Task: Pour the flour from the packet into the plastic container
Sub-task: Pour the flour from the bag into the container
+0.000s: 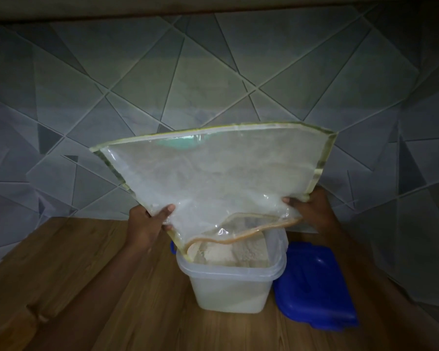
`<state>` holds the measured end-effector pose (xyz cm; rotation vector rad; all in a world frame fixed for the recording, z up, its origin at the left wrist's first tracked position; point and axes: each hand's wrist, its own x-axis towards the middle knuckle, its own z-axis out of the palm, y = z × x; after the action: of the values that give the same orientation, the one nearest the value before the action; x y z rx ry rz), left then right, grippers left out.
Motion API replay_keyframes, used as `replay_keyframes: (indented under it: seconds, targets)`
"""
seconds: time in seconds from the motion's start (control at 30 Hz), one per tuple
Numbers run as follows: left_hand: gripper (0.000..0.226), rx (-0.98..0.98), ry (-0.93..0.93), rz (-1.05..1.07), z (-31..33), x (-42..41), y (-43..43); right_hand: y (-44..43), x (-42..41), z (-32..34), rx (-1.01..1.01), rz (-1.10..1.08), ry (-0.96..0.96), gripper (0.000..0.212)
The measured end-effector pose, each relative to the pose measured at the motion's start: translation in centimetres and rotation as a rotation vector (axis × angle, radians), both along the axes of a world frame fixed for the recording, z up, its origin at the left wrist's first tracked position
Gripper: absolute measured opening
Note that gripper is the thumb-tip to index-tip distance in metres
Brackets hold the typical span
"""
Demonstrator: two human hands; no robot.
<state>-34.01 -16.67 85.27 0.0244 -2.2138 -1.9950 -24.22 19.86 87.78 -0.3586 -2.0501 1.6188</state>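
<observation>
Now the packet [213,173] is hanging mouth-down right over the plastic container [228,292], and its open lip is dipping just inside the rim on the 9 o'clock side. The left grip [147,221] is pinching the film at the packet's 8 o'clock corner, thumb on the near face. The right grip [312,209] is clamping the 4 o'clock corner the same way, so both are closed on the packet.

The packet is looking like thin, clear film with a yellowish sealed border, and a pale dusting is clouding the inside. I'm judging it nearly empty and very light. It is also soft and floppy, so it is likely to fold or slip if held anywhere but those two corners beside the mouth. Keeping the mouth stretched between them seems the way to steer what is left.

The flour [228,252] is sitting heaped in pale lumps near the container's top. The container itself is looking translucent, stiff-walled and well weighted, standing on the wooden table [74,287]. A blue lid [314,282] is lying at its 3 o'clock, touching or just beside it.
</observation>
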Motion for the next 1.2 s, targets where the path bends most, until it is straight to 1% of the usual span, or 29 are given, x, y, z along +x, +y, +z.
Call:
replay_keyframes:
  seconds: [0.07,0.13,0.23,0.27,0.37,0.4,0.47,0.5,0.57,0.67,0.73,0.8,0.9,0.97,1.0,1.07,1.13,1.2]
  targets:
    - [0.027,-0.026,-0.013,0.018,-0.1,-0.3,-0.1,0.0,-0.2,-0.4,0.004,-0.006,0.010,0.034]
    - [0.040,-0.048,-0.033,0.016,-0.1,-0.5,-0.1,-0.1,-0.2,-0.1,-0.066,-0.054,0.062,0.029]
    - [0.042,-0.023,-0.046,0.024,-0.1,-0.6,0.2,0.3,0.2,-0.1,-0.185,-0.012,0.066,0.028]
    - [0.038,-0.002,-0.050,0.020,0.0,-0.7,0.3,0.5,0.4,-0.2,-0.246,0.034,0.065,0.032]
    - [0.029,0.128,-0.092,-0.001,-0.1,-0.7,0.6,1.3,0.9,-1.0,-0.459,0.131,0.057,0.063]
    - [0.028,0.164,-0.110,-0.002,-0.4,-0.8,0.6,1.3,1.0,-1.2,-0.501,0.122,0.042,0.061]
    - [0.029,0.189,-0.134,-0.005,-0.8,-0.9,0.6,1.0,1.0,-1.8,-0.544,0.043,0.019,0.033]
    - [0.029,0.195,-0.144,-0.013,-1.1,-1.0,0.7,0.9,1.0,-2.1,-0.550,-0.022,0.002,0.022]
    - [0.027,0.218,-0.156,-0.034,-1.4,-1.0,0.9,0.6,0.8,-2.4,-0.521,-0.138,-0.013,0.016]
    - [0.026,0.241,-0.151,-0.048,-1.4,-0.8,1.4,0.1,0.5,-2.1,-0.396,-0.254,0.014,0.010]
    - [0.026,0.252,-0.149,-0.051,-1.1,-0.7,1.7,-0.1,0.3,-1.8,-0.368,-0.273,0.052,0.015]
    - [0.028,0.266,-0.164,-0.041,-1.1,-0.7,1.9,-0.3,0.0,-1.3,-0.438,-0.252,0.051,0.022]
    - [0.038,0.284,-0.202,-0.014,-1.3,-0.9,1.8,-0.7,0.0,-0.4,-0.617,-0.081,0.022,0.031]
    - [0.042,0.283,-0.210,-0.013,-1.5,-0.9,1.8,-0.9,0.1,-0.1,-0.667,0.031,0.028,0.029]
    - [0.042,0.286,-0.210,-0.015,-1.5,-0.9,1.7,-1.0,0.2,-0.2,-0.701,0.045,0.046,0.030]
    - [0.041,0.289,-0.208,-0.025,-1.6,-0.9,1.6,-1.1,0.1,-0.9,-0.832,0.007,0.098,0.034]
    - [0.042,0.287,-0.206,-0.040,-1.7,-0.8,1.6,-1.2,-0.1,-1.8,-0.964,-0.081,0.135,0.044]
    - [0.042,0.280,-0.215,-0.043,-1.7,-0.6,1.6,-1.7,-0.2,-2.5,-0.994,-0.182,0.126,0.048]
